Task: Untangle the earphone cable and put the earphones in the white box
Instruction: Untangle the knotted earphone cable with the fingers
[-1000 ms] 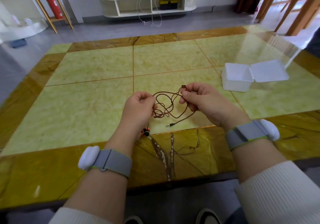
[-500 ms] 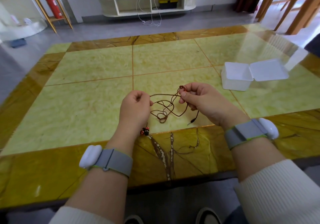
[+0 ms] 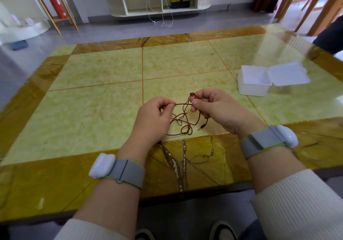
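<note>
Head view is showing both hands raised just above the table [image 3: 92, 109], working the earphone cable [image 3: 182, 120] between them. Left hand [image 3: 154, 120] is pinching a strand between thumb and forefinger, with that strand running taut across to the right hand [image 3: 219, 109]. Right hand is pinching the cable at its upper end, where a small red piece [image 3: 194, 95], possibly an earbud, is showing just above the fingertips; the view is too coarse to confirm this. Below and between the two grips the cable is hanging in several crossed loops, and the jack plug [image 3: 203, 126] is dangling under the right grip, close to the table surface. White box [image 3: 254, 80] is standing open, lid folded back, well apart from the right grip on its far right side, and nothing is visible inside it. Untangling is judged to be the step in hand and far from finished. Next move is judged to call for easing the loops apart without tightening them, probably by feeding the free plug end back through the crossings.
</note>
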Tool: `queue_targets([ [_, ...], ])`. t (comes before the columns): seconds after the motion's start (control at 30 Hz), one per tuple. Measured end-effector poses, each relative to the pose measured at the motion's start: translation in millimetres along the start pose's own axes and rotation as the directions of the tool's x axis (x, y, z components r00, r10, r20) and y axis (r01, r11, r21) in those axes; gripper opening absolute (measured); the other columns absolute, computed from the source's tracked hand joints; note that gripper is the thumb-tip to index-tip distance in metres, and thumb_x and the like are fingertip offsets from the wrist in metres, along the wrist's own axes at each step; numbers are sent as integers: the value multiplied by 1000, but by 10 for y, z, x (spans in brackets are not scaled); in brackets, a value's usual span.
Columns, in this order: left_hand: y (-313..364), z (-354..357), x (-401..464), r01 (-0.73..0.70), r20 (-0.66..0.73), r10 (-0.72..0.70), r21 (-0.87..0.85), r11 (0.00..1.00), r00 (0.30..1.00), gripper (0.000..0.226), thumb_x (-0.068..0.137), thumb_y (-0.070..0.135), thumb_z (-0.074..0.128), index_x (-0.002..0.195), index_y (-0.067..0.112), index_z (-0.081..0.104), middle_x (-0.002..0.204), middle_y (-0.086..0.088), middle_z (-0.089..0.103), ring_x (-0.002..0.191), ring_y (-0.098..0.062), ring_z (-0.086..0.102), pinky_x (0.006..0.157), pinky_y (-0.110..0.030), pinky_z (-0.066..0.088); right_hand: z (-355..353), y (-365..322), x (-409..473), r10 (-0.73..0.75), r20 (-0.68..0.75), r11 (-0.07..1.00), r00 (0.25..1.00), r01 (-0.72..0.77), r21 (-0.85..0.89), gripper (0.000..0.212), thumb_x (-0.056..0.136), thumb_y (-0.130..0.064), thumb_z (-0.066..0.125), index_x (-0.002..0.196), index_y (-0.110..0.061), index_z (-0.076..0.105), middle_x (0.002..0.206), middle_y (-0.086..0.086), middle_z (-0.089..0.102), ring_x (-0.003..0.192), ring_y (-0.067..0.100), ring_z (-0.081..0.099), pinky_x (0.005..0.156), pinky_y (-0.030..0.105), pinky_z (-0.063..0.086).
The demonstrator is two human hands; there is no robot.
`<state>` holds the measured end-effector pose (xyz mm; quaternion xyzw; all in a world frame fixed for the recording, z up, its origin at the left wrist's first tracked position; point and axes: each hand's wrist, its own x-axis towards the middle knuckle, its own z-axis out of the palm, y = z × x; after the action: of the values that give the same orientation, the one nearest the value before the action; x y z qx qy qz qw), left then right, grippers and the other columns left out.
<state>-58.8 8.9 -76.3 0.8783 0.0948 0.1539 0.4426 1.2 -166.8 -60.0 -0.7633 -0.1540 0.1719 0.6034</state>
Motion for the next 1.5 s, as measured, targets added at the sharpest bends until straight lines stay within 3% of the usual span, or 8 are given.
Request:
queue_targets([
  [0.17,-7,-37,30,167,-110,-174,-64,984,979,14,93,23,52,103,28,61,88,7,62,62,-8,54,60,-25,46,-2,-15,-3,11,-27,1000,1000,-10,27,10,95,-11,59,89,-16,65,73,-1,68,56,11,41,56,25,34],
  [0.3,30,-12,-33,12,21,-10,-103,995,1000,17,91,26,62,106,31,69,86,14,64,62,2,53,62,-10,42,34,-27,-6,-6,11,1000,1000,5,22,8,95,-12,60,91,-16,66,72,-2,69,56,10,42,57,25,35],
  [0.47,29,-19,-75,-52,137,79,-192,980,987,11,91,26,67,89,20,76,81,-6,73,71,-5,60,68,-26,49,6,-20,0,-9,-17,999,1000,9,32,9,95,-12,60,89,-16,65,71,-1,68,53,8,42,55,24,34],
  [0.57,52,-37,-89,-56,120,82,-205,977,989,16,94,28,62,88,23,75,63,8,68,62,0,58,60,-19,47,4,-25,-6,-2,-16,999,1000,3,39,9,95,-11,59,89,-15,65,71,-1,68,53,9,42,54,24,35],
  [1.0,-6,-106,75,218,-303,-426,-534,817,852,24,99,22,38,87,21,58,59,2,47,46,-11,38,42,-23,29,-23,-49,31,117,-174,984,978,-90,156,12,97,-13,55,85,-16,59,72,3,65,50,13,47,57,27,41],
  [1.27,-78,-106,107,266,-335,-515,-570,778,789,23,103,27,29,106,18,50,76,-2,64,49,-13,52,49,-28,41,-46,-3,85,187,-343,981,921,-154,120,17,99,-27,48,86,-20,55,71,-1,63,51,12,46,56,29,40],
  [1.4,-161,-86,131,409,-261,-595,-520,750,760,25,98,27,39,86,9,53,71,-7,57,57,-21,50,52,-30,40,-53,47,92,219,-397,974,891,-227,26,18,98,-29,46,90,-18,58,79,0,67,55,13,48,55,28,41],
  [1.5,-156,-100,102,510,-234,-627,-411,756,743,33,90,25,51,119,11,50,109,-10,49,79,-20,50,60,-28,40,-52,70,78,217,-408,967,887,-251,-32,21,97,-27,47,88,-14,61,80,4,64,59,15,51,56,29,43],
])
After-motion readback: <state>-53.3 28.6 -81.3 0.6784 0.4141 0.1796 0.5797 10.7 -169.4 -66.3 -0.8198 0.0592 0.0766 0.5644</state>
